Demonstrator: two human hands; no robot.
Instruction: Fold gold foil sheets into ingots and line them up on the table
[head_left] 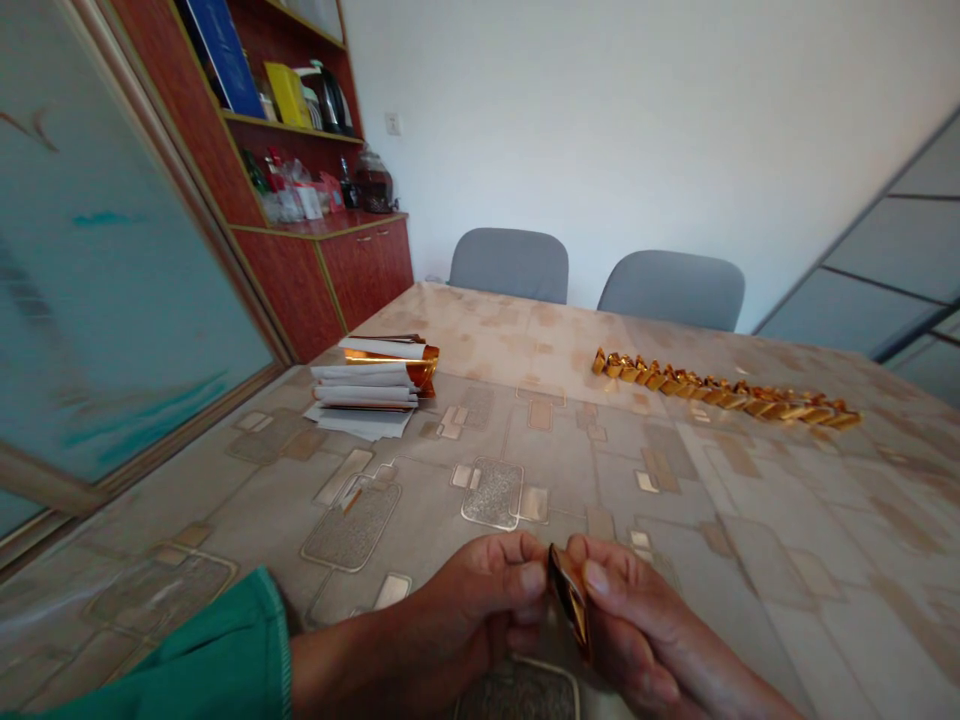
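Gold, glossy and apparently thin as paper, the folded piece (570, 600) sits at the bottom middle of your view, above the worktop (555, 470), between your two hands. Your left hand (491, 595) has its grip closed at the tips, thumb and fingers against the piece's left side. Your right hand (630, 610) pinches the other side, thumb on the near face and fingers curled beneath. The piece stands tilted, with what looks like a narrow slit running along it.

To work it well, keep the pressure in your fingertips light and equal; a hard squeeze would probably crumple the walls or blur the creases. Let one hand steady while the other shapes, and ease any opening apart a little at a time, since a sharp pull could tear a corner.

As for room, the stretch ahead of your knuckles, between the paper stack (367, 390) at left and the row of gold pieces (727, 390) at right, gives your hands the easiest path. The stack's edges are uneven, so keep your green sleeve (217, 650) low and away from them. The row runs slantwise, its pieces packed close; a brush could disturb several. The far edge lies before two grey chairs (510, 262); the near edge is out of view.
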